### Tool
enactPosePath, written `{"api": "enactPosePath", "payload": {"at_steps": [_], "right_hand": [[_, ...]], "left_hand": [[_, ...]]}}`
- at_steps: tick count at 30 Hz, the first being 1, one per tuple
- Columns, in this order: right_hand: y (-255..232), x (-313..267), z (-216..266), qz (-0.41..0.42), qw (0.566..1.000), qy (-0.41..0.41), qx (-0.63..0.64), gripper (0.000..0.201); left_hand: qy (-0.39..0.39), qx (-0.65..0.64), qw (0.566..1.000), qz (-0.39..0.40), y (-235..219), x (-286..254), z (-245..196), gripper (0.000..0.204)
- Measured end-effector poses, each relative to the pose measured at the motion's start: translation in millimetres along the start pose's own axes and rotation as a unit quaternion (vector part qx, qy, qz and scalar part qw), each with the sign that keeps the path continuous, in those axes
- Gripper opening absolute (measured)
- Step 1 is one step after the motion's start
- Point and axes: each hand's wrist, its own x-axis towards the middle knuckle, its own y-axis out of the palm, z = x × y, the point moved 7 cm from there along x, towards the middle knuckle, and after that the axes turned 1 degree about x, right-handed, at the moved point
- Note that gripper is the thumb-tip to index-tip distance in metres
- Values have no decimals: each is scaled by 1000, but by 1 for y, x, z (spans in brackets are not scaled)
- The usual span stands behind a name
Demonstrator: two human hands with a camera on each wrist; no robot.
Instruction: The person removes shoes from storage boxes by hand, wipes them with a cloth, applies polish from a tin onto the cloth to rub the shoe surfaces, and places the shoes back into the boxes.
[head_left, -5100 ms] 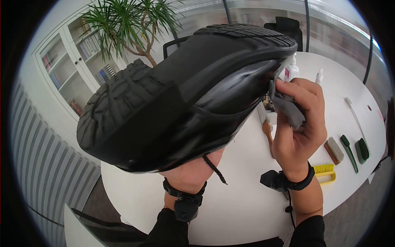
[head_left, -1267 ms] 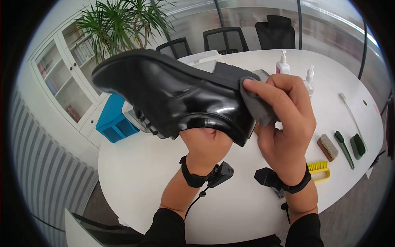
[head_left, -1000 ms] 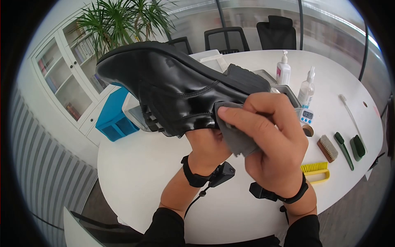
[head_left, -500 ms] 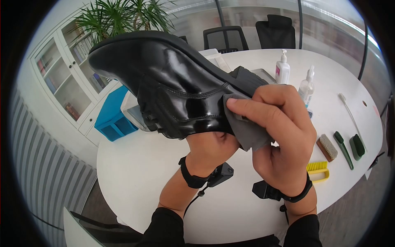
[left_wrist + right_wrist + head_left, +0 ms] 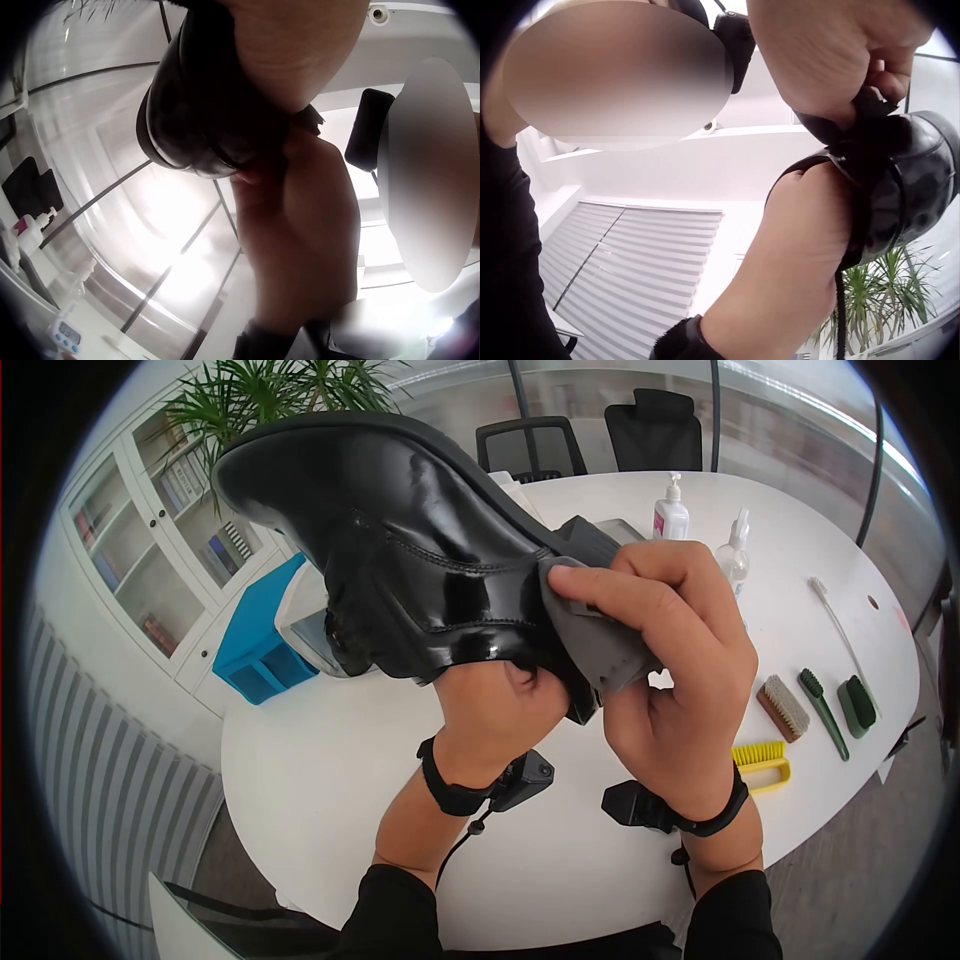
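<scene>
A glossy black shoe (image 5: 440,550) is held up with its toe to the upper left and its heel to the right. My left hand (image 5: 500,710) grips it at the opening from below, most of its fingers hidden in the shoe. A grey cloth (image 5: 595,640) is pinched in my right hand (image 5: 680,670), thumb and fingers pressing it on the shoe's side near the heel. In the left wrist view the shoe (image 5: 195,105) is dark above my left hand (image 5: 300,225). The right wrist view shows my right hand (image 5: 832,60) at the heel part of the shoe (image 5: 907,180).
On the white table (image 5: 590,880) lie a yellow brush (image 5: 762,765), a wooden brush (image 5: 783,708), a green long brush (image 5: 824,715) and a dark green brush (image 5: 856,706). Behind stand a pump bottle (image 5: 671,510) and a spray bottle (image 5: 735,555). A blue box (image 5: 262,635) is at left.
The shoe has turned from sole-up to side-on with its toe left, and lately its toe has risen. The cloth went from the heel edge to the side near the heel, still in my right hand.
</scene>
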Motion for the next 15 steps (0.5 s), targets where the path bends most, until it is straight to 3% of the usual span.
{"api": "enactPosePath", "payload": {"at_steps": [2, 5, 6, 8, 11, 15], "right_hand": [[0, 0, 3, 2, 1000, 1, 0, 53], [0, 0, 10, 5, 1000, -7, 10, 52], [0, 0, 10, 9, 1000, -7, 6, 52], [0, 0, 9, 12, 1000, -6, 4, 51], [-1, 1, 7, 9, 1000, 7, -7, 50], [-1, 0, 6, 7, 1000, 4, -2, 50]], "left_hand": [[52, 4, 998, -39, -4, 4, -7, 31], [68, -49, 995, -61, -3, 5, -11, 31], [67, -48, 995, -60, -6, 1, -9, 31], [37, -8, 999, 19, -1, -8, 1, 52], [78, 70, 994, 24, -2, -7, -6, 51], [53, 7, 999, 12, -1, -5, -5, 49]]}}
